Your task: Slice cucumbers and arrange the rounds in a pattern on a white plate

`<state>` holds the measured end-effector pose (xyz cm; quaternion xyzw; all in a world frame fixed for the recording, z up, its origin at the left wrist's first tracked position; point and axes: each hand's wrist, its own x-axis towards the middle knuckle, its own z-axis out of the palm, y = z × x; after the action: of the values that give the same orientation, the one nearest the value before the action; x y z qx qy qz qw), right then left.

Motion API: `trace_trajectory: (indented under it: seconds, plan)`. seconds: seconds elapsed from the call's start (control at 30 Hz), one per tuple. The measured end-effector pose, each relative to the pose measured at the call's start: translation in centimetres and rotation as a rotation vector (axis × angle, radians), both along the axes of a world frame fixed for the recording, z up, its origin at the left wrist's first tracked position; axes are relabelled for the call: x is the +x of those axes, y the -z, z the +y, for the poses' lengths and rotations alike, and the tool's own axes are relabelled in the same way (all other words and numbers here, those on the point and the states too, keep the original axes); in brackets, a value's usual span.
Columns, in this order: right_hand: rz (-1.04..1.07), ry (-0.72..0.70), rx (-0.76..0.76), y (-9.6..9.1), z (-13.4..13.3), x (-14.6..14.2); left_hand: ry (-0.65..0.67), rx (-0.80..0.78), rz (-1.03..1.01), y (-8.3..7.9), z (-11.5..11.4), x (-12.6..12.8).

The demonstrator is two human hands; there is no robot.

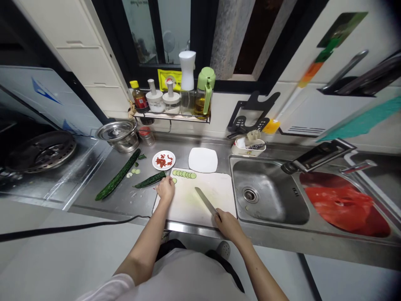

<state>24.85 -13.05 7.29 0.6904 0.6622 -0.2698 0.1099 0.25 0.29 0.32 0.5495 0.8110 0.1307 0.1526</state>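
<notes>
A white cutting board (200,200) lies on the steel counter in front of me. My left hand (165,189) rests at the board's left edge, fingers curled at the end of a short cucumber piece (150,180) that lies partly off the board. A row of cucumber slices (184,174) runs along the board's far edge. My right hand (228,225) grips the handle of a knife (205,201); the blade lies across the board, pointing away to the left.
A long whole cucumber (118,174) lies on the counter to the left, with cut ends beside it. Behind the board are a small plate of red chilli pieces (163,160) and an empty white plate (203,159). A sink (266,192) adjoins on the right, a red basin (344,205) beyond.
</notes>
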Motion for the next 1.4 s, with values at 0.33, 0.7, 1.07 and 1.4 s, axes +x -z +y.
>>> trace_trajectory:
  seconds: [0.33,0.7,1.07,1.4]
  plan:
    - [-0.005,0.008,0.007,0.5,-0.3,0.4,0.014,0.036,0.013,-0.2,-0.6,0.1]
    - [0.02,0.075,0.007,0.8,-1.3,1.0,0.387,0.068,-0.028,-1.7,1.1,6.2]
    - [0.018,0.103,0.038,1.1,-2.2,1.4,0.469,0.033,0.086,-0.3,2.3,7.7]
    - [0.044,0.105,0.06,1.1,-2.3,1.1,0.44,0.086,-0.014,-1.0,1.7,8.2]
